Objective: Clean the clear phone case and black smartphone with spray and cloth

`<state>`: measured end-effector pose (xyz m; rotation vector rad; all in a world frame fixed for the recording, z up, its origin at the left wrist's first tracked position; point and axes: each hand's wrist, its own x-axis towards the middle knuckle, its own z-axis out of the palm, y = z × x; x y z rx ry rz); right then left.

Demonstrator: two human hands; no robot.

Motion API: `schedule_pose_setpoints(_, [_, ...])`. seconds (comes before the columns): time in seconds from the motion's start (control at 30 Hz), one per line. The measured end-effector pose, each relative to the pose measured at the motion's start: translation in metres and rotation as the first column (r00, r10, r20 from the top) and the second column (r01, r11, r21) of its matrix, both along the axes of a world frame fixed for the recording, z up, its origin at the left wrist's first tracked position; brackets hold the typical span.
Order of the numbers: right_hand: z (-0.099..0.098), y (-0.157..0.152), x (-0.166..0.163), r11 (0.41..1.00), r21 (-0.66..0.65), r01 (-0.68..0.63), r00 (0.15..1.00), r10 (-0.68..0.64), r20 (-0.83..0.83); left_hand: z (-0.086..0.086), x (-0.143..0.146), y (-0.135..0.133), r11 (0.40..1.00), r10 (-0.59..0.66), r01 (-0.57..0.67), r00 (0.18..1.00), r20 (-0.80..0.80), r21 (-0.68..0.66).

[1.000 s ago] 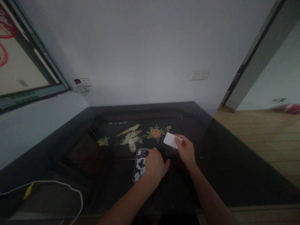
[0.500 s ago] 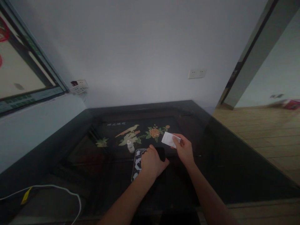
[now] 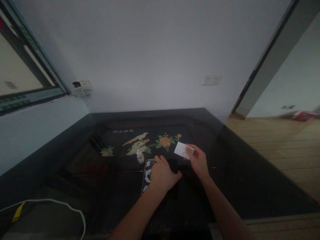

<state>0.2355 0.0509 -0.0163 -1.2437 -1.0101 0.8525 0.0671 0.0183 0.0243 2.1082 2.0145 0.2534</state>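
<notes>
My left hand (image 3: pixel 163 173) reaches across a flat black phone (image 3: pixel 173 164) on the table, thumb at its right side and fingers toward its left. The palm hides much of the phone. Partly under that hand, on the left, lies a clear-edged phone case (image 3: pixel 147 176) with a black and white pattern. Just beyond it stands a small white-capped bottle (image 3: pixel 140 157). My right hand (image 3: pixel 196 158) pinches a small white packet (image 3: pixel 180 150) between thumb and fingers, raised slightly above the tabletop.
The glossy black table (image 3: pixel 120 193) carries a bird-and-flower decoration (image 3: pixel 165 142). A white cable (image 3: pixel 62 203) with a yellow tag lies at the lower left. The wall (image 3: pixel 145 60) rises behind the table, with a socket (image 3: pixel 211 80) on it.
The view has shifted slightly. My left hand's fingers have spread a little at the phone's top. My right hand still holds the packet, almost unmoved.
</notes>
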Motion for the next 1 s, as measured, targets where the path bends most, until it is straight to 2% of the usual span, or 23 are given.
schedule_pose_setpoints(0.47, [-0.0023, 0.0014, 0.0012, 1.0, 0.004, 0.0, 1.0, 0.0, 0.004, -0.0026, 0.0037, -0.0002, 0.998, -0.006, 0.003, 0.999, -0.049, -0.059])
schedule_pose_setpoints(0.63, [-0.001, 0.0002, 0.0004, 1.0, 0.013, -0.002, 1.0, 0.002, 0.01, -0.002, 0.0068, -0.002, 0.998, -0.044, 0.041, 0.998, -0.052, -0.051])
schedule_pose_setpoints(1.0, [0.0008, -0.0004, 0.0002, 1.0, 0.0, -0.009, 1.0, 0.009, -0.006, -0.0007, 0.001, -0.0036, 0.998, -0.04, 0.043, 0.997, 0.069, -0.039])
